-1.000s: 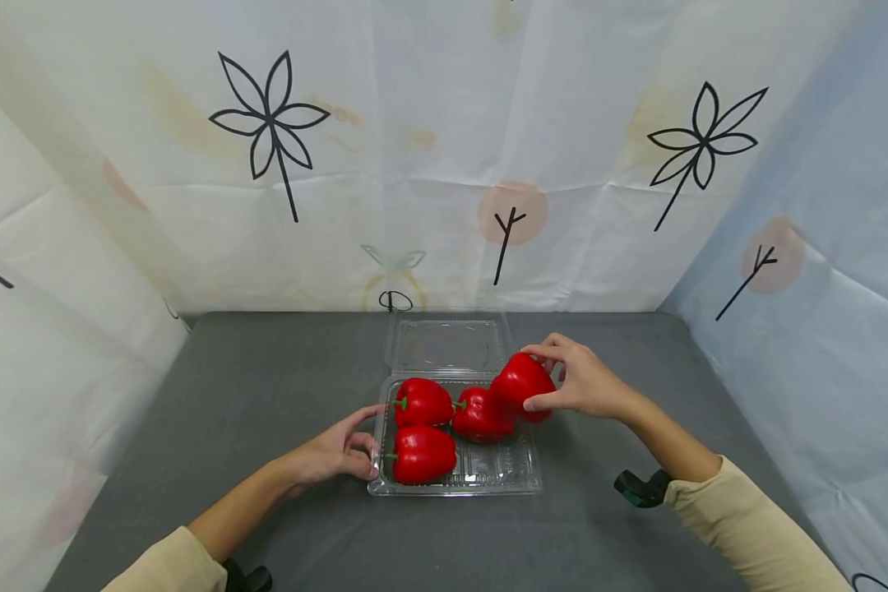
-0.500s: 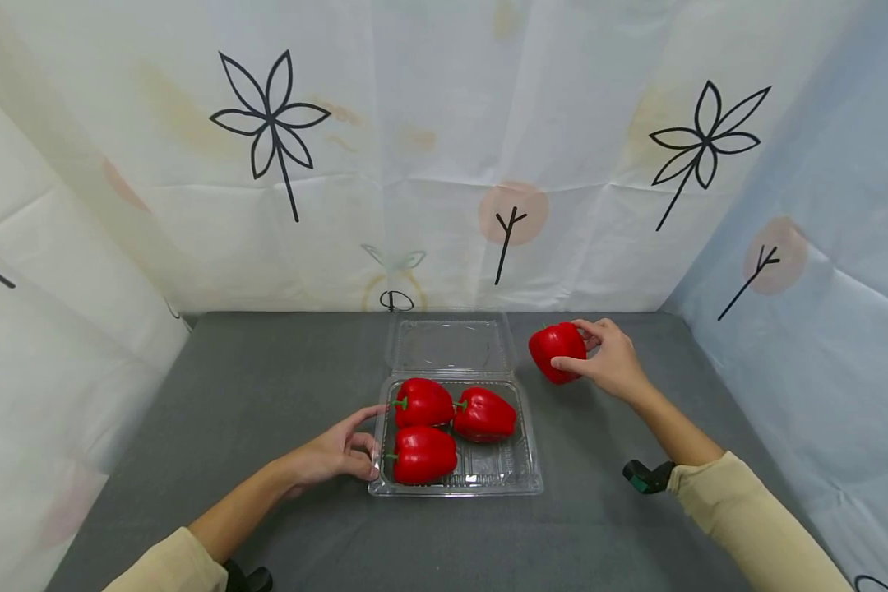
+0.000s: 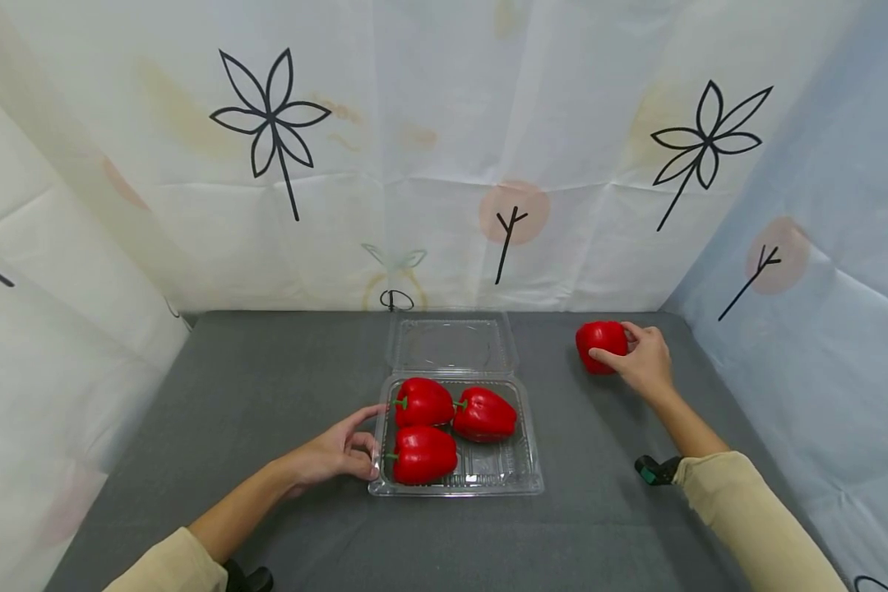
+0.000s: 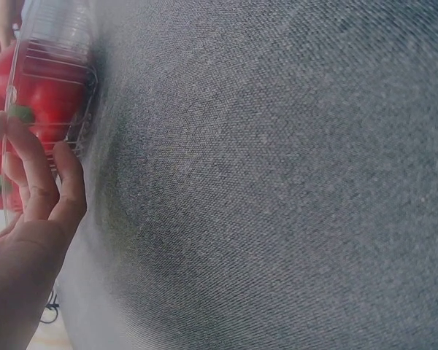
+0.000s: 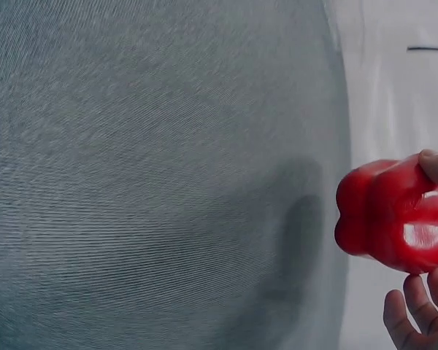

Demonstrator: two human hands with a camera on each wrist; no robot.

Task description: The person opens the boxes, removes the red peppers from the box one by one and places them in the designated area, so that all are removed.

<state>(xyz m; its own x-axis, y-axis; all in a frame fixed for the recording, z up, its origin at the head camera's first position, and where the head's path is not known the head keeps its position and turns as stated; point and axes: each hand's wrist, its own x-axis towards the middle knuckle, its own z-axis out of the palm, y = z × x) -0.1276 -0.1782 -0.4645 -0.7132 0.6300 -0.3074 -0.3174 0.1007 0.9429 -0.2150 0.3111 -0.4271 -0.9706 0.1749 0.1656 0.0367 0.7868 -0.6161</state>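
Observation:
A clear plastic clamshell container (image 3: 499, 487) lies open mid-table, its lid (image 3: 451, 344) folded back. Three red bell peppers are in its base: one at the back left (image 3: 423, 401), one at the front left (image 3: 425, 455) and one at the right (image 3: 484, 414). My left hand (image 3: 335, 449) holds the left edge, index finger at the rim and thumb at the near part; the left wrist view shows its fingertips (image 4: 67, 154) against the wall. My right hand (image 3: 645, 359) grips another red bell pepper (image 3: 602, 346) between thumb and fingers, its shadow falling apart from it in the right wrist view.
Grey cloth covers the table (image 3: 266, 378). A white printed curtain (image 3: 414, 164) stands along its back edge, with more curtain at the left and a bluish panel (image 3: 844, 329) at the right. Dark wrist straps show by both sleeves.
My right hand has lifted the bell pepper from over the container's right side and carried it right and toward the back of the table. The left hand has stayed at the container's edge.

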